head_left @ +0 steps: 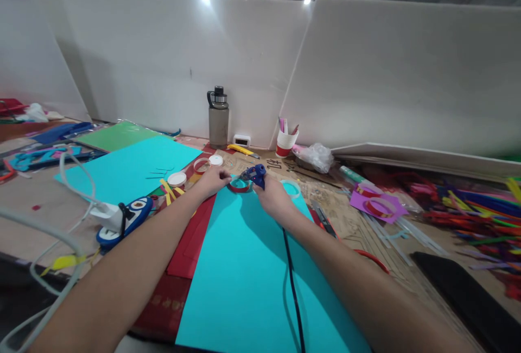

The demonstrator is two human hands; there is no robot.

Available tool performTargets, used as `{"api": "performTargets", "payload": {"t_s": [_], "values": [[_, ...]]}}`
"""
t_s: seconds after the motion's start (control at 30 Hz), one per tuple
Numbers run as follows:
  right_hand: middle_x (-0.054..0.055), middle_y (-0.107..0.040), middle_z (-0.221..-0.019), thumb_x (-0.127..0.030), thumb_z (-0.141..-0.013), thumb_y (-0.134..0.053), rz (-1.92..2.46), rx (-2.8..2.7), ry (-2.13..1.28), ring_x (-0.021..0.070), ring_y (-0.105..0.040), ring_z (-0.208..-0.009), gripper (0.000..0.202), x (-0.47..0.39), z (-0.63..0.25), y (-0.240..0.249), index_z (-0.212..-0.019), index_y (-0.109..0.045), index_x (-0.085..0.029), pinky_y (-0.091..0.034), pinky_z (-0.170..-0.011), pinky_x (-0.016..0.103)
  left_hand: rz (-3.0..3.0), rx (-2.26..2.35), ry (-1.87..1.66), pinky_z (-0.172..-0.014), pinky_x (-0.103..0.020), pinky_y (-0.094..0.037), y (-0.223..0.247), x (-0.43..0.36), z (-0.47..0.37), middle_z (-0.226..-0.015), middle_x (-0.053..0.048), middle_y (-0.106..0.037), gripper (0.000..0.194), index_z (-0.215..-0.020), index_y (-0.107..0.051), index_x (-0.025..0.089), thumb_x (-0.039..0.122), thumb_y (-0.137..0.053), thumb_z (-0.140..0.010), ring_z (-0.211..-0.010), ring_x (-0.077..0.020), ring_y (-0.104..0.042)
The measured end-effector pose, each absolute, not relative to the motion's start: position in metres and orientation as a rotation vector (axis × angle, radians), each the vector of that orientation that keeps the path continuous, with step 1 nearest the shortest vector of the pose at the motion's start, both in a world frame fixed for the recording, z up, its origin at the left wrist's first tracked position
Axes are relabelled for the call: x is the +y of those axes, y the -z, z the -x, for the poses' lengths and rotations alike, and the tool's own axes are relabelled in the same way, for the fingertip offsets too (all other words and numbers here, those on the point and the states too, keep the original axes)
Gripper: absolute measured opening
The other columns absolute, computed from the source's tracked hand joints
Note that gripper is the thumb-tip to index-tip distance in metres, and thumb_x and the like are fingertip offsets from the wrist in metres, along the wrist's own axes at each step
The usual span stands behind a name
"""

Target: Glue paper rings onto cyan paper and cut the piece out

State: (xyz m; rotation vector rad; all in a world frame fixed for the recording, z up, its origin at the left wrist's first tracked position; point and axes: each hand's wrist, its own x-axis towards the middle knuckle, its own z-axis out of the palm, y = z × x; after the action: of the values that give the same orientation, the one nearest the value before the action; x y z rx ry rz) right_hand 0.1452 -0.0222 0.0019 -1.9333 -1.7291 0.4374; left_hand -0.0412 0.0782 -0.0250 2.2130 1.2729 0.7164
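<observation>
My right hand (273,198) is wrapped round the handle of a blue hot glue gun (257,174), whose nozzle points left. A black cord runs down from it across a large turquoise sheet (238,277). Just beneath the nozzle, a red ring (239,189) lies on the sheet's far end. At the left edge of that ring is my left hand (216,181), its thumb and fingers pinched together; what sits between the fingertips is too small to tell. A pale ring (291,189) lies on the sheet to the right of my right hand.
Behind stand a water bottle (218,122) and a paper cup of pens (286,142). A yellow utility knife (243,150) lies between them. On the left are white lids (176,180) and a blue power strip (124,222); on the right, another cutter (323,219) and colourful pipe cleaners (480,217).
</observation>
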Motion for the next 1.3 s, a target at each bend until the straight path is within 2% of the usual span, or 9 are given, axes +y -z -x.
{"api": "performTargets", "payload": {"t_s": [0.2,0.37,0.77,1.3], "values": [[0.015,-0.069,-0.105,-0.028,-0.089,-0.051,1.916,-1.756,-0.430,0.0256,-0.065,-0.096,0.025,-0.0207,-0.1426,0.0000,-0.108,-0.059,-0.014,-0.045,-0.073,0.029,-2.194,1.182,-0.727,-0.084,-0.030,-0.049,0.0232,0.0759,0.0393,-0.102,-0.008,-0.073,0.026,-0.096,-0.073,0.015,0.020,-0.059,-0.075,-0.091,-0.0205,-0.066],[0.015,-0.069,-0.105,-0.029,-0.089,-0.051,1.904,-1.770,-0.415,0.0257,-0.065,-0.096,0.026,-0.0221,-0.1416,-0.0006,-0.108,-0.059,-0.013,-0.045,-0.073,0.028,-2.192,1.168,-0.696,-0.091,-0.030,-0.048,0.0224,0.0747,0.0392,-0.108,-0.006,-0.072,0.031,-0.105,-0.072,0.018,0.021,-0.058,-0.077,-0.098,-0.0204,-0.065],[0.016,-0.069,-0.106,-0.029,-0.090,-0.051,1.923,-1.779,-0.375,0.0260,-0.066,-0.096,0.028,-0.0234,-0.1419,0.0009,-0.110,-0.059,-0.012,-0.046,-0.074,0.029,-2.192,1.203,-0.662,-0.089,-0.028,-0.050,0.0190,0.0720,0.0383,-0.107,-0.005,-0.073,0.035,-0.108,-0.072,0.017,0.013,-0.056,-0.077,-0.099,-0.0197,-0.066],[0.016,-0.069,-0.105,-0.030,-0.089,-0.051,1.910,-1.832,-0.375,0.0275,-0.066,-0.095,0.030,-0.0251,-0.1378,-0.0001,-0.113,-0.058,-0.011,-0.045,-0.071,0.030,-2.195,1.101,-0.651,-0.092,-0.030,-0.048,0.0211,0.0756,0.0389,-0.111,-0.007,-0.071,0.037,-0.110,-0.071,0.015,0.014,-0.054,-0.078,-0.100,-0.0206,-0.066]]}}
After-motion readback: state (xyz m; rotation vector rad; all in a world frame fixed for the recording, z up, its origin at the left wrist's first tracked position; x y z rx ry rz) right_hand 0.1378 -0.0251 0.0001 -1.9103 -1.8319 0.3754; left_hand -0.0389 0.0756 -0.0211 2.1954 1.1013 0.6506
